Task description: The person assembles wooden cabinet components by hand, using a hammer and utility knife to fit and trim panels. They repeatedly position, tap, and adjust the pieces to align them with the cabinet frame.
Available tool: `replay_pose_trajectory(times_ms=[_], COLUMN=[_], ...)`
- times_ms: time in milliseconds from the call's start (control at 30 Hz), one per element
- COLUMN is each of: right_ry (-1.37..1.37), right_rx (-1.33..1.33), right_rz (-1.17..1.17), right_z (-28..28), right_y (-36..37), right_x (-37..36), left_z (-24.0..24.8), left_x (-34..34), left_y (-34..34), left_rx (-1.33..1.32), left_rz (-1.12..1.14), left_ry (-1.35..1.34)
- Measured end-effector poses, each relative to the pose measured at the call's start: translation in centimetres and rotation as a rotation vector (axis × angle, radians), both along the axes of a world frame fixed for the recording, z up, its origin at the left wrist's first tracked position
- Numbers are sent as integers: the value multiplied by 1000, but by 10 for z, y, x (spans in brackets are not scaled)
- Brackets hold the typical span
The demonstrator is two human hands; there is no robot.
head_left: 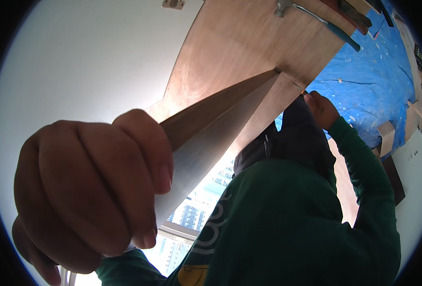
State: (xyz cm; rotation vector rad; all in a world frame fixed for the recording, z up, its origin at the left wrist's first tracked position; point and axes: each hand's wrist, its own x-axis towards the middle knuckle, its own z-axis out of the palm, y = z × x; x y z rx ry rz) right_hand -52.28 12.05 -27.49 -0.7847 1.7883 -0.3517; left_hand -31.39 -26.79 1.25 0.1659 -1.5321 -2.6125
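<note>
My left hand (87, 186) is large and close at the left, its fingers curled over the near end of a wooden board (211, 114). That board slopes away and meets a wide plywood panel (230, 47) at its far end. Beyond my body on the right, my right hand (321, 109) is closed beside the panel's edge. A small orange bit shows at its fingertips, but what it holds is too hidden to name. On the panel's far part lies a hammer (323, 21) with a metal head and teal handle.
A blue sheet (363, 76) spreads on the right, spotted with pale marks. Dark and reddish pieces (347, 14) lie by the hammer. A small wooden piece (386, 136) stands at the sheet's edge. A white wall (91, 62) fills the left, and a window (192, 214) shows tall buildings.
</note>
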Motion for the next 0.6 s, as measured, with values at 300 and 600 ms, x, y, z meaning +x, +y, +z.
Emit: replay_pose_trajectory(times_ms=[300,600], right_ry=[21,28], right_rx=[-28,34], right_rz=[94,153], right_z=[0,7], right_y=[-17,-29], right_x=[-31,-37], left_z=[3,11], left_x=[-4,7], left_y=[13,-1], left_rx=[26,39], left_rz=[-124,-239], left_ry=[79,51])
